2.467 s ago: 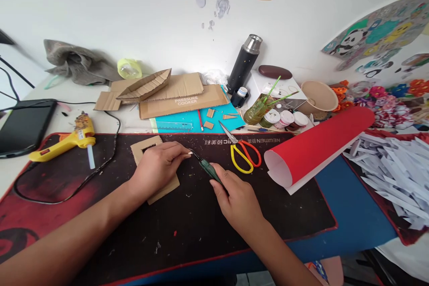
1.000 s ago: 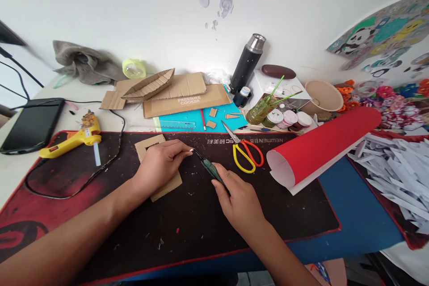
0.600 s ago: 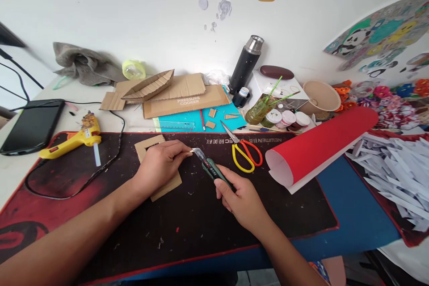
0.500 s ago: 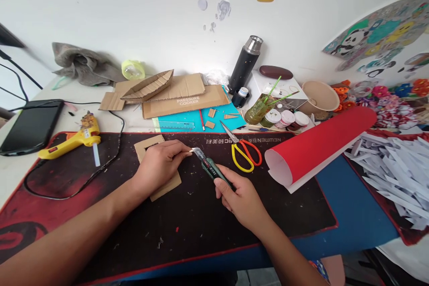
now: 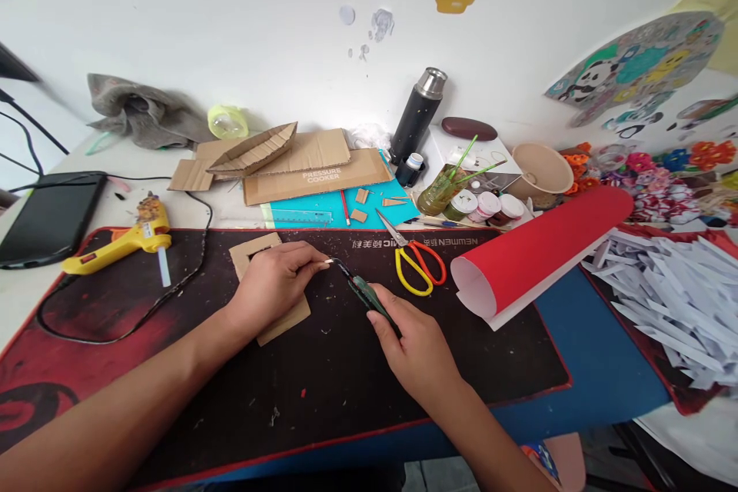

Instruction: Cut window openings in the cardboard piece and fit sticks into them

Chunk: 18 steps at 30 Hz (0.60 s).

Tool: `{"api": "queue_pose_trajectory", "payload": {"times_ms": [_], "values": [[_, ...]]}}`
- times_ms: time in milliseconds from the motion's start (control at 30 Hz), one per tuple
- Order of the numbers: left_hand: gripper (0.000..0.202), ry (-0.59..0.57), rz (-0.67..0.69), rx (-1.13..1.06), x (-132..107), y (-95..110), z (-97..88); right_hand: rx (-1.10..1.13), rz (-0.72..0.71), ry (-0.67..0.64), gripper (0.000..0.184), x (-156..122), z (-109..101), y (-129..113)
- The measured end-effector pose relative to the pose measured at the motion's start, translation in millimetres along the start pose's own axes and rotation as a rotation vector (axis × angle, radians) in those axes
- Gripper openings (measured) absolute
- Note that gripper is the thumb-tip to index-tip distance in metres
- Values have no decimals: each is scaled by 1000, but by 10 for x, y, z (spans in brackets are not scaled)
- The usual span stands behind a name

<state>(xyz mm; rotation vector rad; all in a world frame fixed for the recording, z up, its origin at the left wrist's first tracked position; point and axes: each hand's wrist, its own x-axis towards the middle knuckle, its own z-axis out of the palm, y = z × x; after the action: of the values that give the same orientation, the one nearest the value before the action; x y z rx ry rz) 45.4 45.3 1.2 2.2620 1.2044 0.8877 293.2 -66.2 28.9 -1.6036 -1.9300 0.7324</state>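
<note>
a yellow plastic glue gun (image 5: pixel 124 244) lies left on the dark mat (image 5: pixel 323 369); next, the left hand (image 5: pixel 277 280) — over a flat brown cardboard rectangle (image 5: pixel 288 323) — pinches a tiny pale piece (image 5: pixel 328 262) beside the tip of a dark green utility knife (image 5: pixel 362 292), gripped by the right hand (image 5: pixel 412 346); yellow-and-orange-handled scissors (image 5: pixel 402 241) lie farther right.

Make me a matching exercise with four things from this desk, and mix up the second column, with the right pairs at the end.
Things:
1. utility knife
2. scissors
3. glue gun
4. thermos

Descriptions:
A. black body, silver cap
B. one yellow and one orange-red handle loop
C. held in the right hand
D. mostly yellow

Right pairs: 1-C, 2-B, 3-D, 4-A
</note>
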Motion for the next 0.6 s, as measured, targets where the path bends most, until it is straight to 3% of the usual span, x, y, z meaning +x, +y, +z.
{"api": "queue_pose_trajectory", "payload": {"times_ms": [367,600], "values": [[27,38,101,78,-21,1,27,-129,-96,53,42,3,105,48],[26,30,71,58,-19,-3,29,-168,-102,51,42,-20,104,65]]}}
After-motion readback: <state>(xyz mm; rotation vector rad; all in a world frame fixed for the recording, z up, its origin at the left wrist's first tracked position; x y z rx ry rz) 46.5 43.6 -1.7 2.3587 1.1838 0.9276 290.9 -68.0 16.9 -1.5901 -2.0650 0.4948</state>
